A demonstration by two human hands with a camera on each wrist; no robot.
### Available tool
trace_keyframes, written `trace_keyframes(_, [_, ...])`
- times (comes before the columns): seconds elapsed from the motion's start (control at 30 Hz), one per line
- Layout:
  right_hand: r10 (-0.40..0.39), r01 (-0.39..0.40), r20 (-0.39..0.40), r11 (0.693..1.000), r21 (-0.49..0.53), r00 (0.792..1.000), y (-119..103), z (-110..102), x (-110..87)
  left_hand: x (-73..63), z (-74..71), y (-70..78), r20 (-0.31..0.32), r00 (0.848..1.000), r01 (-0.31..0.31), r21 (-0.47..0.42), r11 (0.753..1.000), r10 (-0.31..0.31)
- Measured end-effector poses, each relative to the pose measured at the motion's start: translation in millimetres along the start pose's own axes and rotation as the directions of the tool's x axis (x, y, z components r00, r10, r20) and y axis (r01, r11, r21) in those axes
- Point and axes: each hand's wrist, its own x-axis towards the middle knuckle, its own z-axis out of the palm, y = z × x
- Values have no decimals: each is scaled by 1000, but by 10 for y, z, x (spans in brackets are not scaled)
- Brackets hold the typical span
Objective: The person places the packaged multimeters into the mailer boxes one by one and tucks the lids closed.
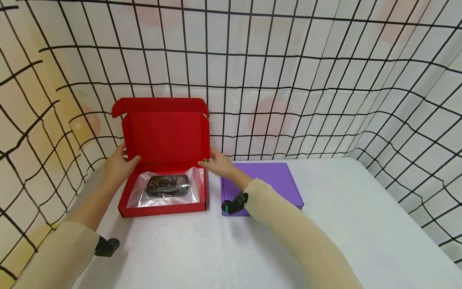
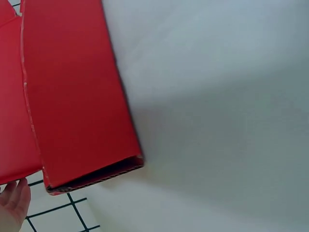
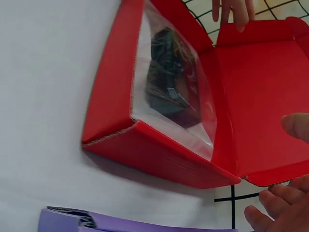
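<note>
A red cardboard box (image 1: 162,209) stands on the table with its lid (image 1: 166,136) raised. Inside it lies a dark rectangular object (image 1: 167,185) with a printed face, under clear plastic wrap (image 3: 206,108); its kind cannot be made out. My left hand (image 1: 117,164) grips the lid's left side, thumb at the inner face and fingers behind. At the opposite side, my right hand (image 1: 221,163) holds the lid, its thumb (image 3: 297,126) in front of the inner face and its fingers (image 3: 280,200) outside. Only the left fingertips show in the left wrist view.
A closed purple box (image 1: 270,180) lies right of the red one, partly beneath my right forearm. Black wire grid (image 1: 288,80) rises behind the table and along both sides. White cloth (image 1: 173,253) covers the tabletop.
</note>
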Motion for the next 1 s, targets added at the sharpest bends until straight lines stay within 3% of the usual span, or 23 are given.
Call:
trace_keyframes(0.23, [-39, 40, 28, 999, -10, 999, 38, 67, -33, -56, 1, -21, -29, 999, -43, -28, 999, 43])
trace_keyframes(0.33, [-62, 64, 49, 997, -38, 997, 50, 86, -49, -92, -17, -15, -21, 1000, -15, -76, 997, 13])
trace_keyframes(0.47, [-102, 106, 55, 992, -71, 993, 70, 111, -71, -123, -33, -37, 35, 999, 12, -193, 981, -5])
trace_keyframes(0.67, [-135, 138, 52, 989, -48, 989, 110, 141, -98, -132, -96, -115, 168, 985, 20, -369, 929, 45])
trace_keyframes(1.0, [-156, 161, 59, 983, -89, 986, 167, 157, -128, -210, -149, -102, 267, 963, 82, -428, 900, 39])
